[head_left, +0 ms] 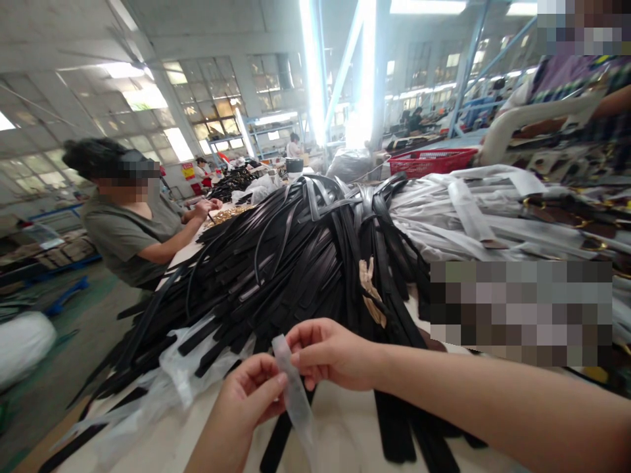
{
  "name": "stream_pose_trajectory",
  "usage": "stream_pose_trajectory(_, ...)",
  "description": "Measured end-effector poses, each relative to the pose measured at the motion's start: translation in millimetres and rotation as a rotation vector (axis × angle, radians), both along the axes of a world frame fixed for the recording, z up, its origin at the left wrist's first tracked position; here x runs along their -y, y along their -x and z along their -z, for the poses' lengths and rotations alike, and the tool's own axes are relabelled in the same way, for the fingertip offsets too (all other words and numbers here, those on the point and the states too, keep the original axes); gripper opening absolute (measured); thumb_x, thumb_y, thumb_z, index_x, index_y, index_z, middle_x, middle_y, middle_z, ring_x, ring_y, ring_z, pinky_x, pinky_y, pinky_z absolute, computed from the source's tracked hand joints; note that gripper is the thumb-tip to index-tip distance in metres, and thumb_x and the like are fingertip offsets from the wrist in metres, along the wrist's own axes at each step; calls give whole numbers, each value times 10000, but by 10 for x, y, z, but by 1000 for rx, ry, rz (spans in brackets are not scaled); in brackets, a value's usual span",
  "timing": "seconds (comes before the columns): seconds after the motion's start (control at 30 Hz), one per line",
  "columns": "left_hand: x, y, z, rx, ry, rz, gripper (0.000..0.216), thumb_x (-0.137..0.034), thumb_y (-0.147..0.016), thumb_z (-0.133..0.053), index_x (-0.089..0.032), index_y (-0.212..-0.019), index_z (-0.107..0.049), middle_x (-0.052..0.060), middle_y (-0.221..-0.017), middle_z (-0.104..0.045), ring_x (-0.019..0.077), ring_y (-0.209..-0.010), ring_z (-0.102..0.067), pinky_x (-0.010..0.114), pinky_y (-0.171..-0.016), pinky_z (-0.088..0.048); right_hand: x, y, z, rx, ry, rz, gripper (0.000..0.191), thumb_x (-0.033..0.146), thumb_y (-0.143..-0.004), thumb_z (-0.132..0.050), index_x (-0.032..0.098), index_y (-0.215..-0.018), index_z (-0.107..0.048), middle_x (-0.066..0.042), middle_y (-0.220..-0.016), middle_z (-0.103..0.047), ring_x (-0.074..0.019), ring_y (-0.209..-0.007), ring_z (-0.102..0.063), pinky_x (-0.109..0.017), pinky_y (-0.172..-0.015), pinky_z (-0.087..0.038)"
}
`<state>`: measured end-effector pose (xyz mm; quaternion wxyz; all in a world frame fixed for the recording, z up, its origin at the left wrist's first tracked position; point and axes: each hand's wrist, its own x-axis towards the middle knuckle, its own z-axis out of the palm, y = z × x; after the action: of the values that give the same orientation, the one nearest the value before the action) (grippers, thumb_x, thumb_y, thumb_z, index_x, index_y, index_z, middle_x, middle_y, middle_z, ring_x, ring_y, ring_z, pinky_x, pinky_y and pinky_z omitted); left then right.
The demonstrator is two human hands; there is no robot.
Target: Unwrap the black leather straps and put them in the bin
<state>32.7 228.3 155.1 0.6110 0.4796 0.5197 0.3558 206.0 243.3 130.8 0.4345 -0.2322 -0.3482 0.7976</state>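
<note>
**Clear sleeve pinched between two hands at belt-strewn worktop**

You held a narrow clear plastic sleeve (294, 387) low in front of you, just above the near edge of the worktop (340, 433). Your left hand (249, 394) was closed on its upper part from the left, thumb and fingers curled round it. Your right hand (328, 351) pinched its top end from the other side, fingertips pressed together. The sleeve's lower end hung free and tilted toward you.

Just beyond your hands, a large pile of black belts (286, 263) covered the worktop, some strips trailing over the near edge. Crumpled plastic sheeting (167, 374) lay under the pile's left side. Pale wrapped belts (483, 210) were heaped to the right of the black ones, with a red basket (431, 161) behind them. At the far left, a co-worker in a grey shirt (123, 230) leaned on the same worktop with both forearms.
</note>
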Motion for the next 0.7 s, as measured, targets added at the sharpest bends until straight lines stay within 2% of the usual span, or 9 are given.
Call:
stream_pose_trajectory(0.17,27,-35,-25,15,18,-10,364,-420,-560,-847,-159,-726,-655,3,-665,-652,119,-578,-550,227,-557,-494,29,-6,-50,-20,1,-64,358,296,-649,-823,109,-905,-657,48,-561,-540,-37,-453,-461,-178,-453,-512)
stream_pose_trajectory(0.37,43,-35,-70,-16,31,-18,340,-384,-542,-846,-148,-701,-659,-22,-576,-605,93,-522,-513,181,-503,-403,13,-21,-46,5,-11,-60,351,294,-609,-851,144,-748,-566,69,-491,-510,-49,-400,-453,-184,-384,-494)
stream_pose_trajectory(0.47,8,7,-45,14,40,-20,294,-332,-536,-826,-155,-652,-620,-43,-539,-562,77,-496,-471,167,-485,-348,-10,-18,-20,59,-60,-66,391,349,-605,-853,152,-724,-536,83,-458,-487,-43,-375,-425,-168,-358,-461)
stream_pose_trajectory(0.6,-45,57,28,60,58,4,284,-330,-552,-795,-170,-630,-574,-60,-524,-497,80,-488,-431,179,-484,-324,13,12,22,358,-250,52,388,431,-644,-800,163,-698,-525,78,-463,-481,-60,-369,-430,-187,-357,-432)
stream_pose_trajectory(0.7,-50,50,79,-8,-128,35,313,-364,-549,-821,-161,-647,-603,-26,-585,-547,113,-571,-477,198,-536,-362,100,44,38,656,-535,165,223,301,-774,-660,153,-655,-543,55,-538,-480,-61,-427,-451,-174,-401,-363)
